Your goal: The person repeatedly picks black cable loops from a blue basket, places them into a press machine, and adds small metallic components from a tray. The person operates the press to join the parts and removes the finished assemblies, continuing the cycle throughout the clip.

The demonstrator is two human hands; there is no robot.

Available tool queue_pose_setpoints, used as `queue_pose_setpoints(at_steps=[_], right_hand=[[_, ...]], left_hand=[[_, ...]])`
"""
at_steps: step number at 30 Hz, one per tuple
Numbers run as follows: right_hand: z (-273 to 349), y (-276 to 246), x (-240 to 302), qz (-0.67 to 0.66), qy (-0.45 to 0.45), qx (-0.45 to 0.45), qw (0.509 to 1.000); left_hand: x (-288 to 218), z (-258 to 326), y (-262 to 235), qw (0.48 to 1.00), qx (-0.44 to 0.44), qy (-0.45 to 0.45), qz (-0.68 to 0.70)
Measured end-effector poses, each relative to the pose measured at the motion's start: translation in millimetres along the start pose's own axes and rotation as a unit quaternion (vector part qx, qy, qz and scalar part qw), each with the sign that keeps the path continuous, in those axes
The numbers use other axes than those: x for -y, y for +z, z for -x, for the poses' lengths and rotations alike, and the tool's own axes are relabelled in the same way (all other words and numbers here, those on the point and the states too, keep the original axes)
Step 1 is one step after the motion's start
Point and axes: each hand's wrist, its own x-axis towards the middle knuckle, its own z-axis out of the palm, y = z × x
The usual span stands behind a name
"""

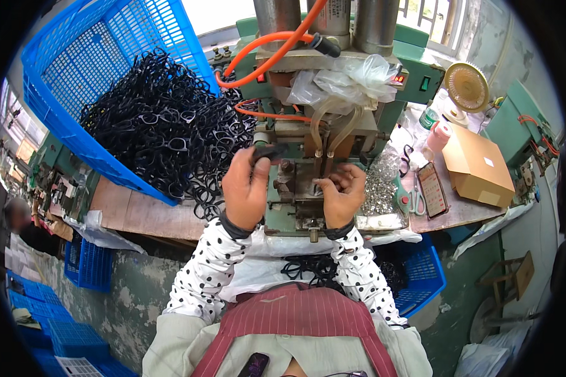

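The left hand [244, 191] has thumb and forefinger closed on a dark piece [271, 152], which is blurred, so I cannot tell its exact form; it looks like a part of an eyeglass frame. This piece is at the front of the green machine [273, 224], to the left of the two clear tubes [347, 133]. Its long axis goes roughly from left to right across the picture, and its free end points away from the left hand, to the side of the tubes. The right hand [344, 196] is at the other side, with its thumb and forefinger close together over the metal block [305, 190] under the tubes. If these fingertips pinch some small part, I cannot tell, because it is too small to see well. From the right fingertips, the dark piece lies to the left and a little farther from the body, well apart from them; the left hand is clearly the nearer one, as it holds it. The block is between the two hands, closer to the right. Beside the right hand there is a heap of small shiny parts [380, 183], and beyond the left hand a big pile of dark frames [163, 129].
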Motion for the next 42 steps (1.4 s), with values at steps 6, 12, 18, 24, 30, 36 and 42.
queue_pose_setpoints(at_steps=[6,12,18,24,30,36,42], right_hand=[[-23.9,-32.8,11.2,0.217,-0.095,0.080,0.968],[-56.9,-177.0,-68.9,0.535,-0.005,0.041,0.844],[-30.5,-174.4,-23.9,0.630,0.036,0.177,0.755],[-31.8,-161.3,-65.1,0.414,0.049,0.038,0.908],[-23.9,-155.5,-67.6,0.406,-0.006,-0.018,0.914],[-21.7,-155.5,-72.3,0.452,-0.050,0.001,0.891],[-22.1,-156.5,-73.7,0.447,-0.072,-0.012,0.892]], left_hand=[[4.6,48.1,35.7,0.920,0.148,0.362,-0.032],[19.1,48.6,48.6,0.906,0.239,0.348,-0.015],[23.2,49.4,47.7,0.904,0.251,0.345,-0.014],[21.8,51.1,46.1,0.903,0.246,0.349,-0.038],[58.8,50.2,13.7,0.893,0.080,0.426,-0.124],[157.9,19.1,-23.3,0.842,0.071,0.171,-0.507],[195.8,16.3,-41.5,0.803,0.123,0.103,-0.574]])
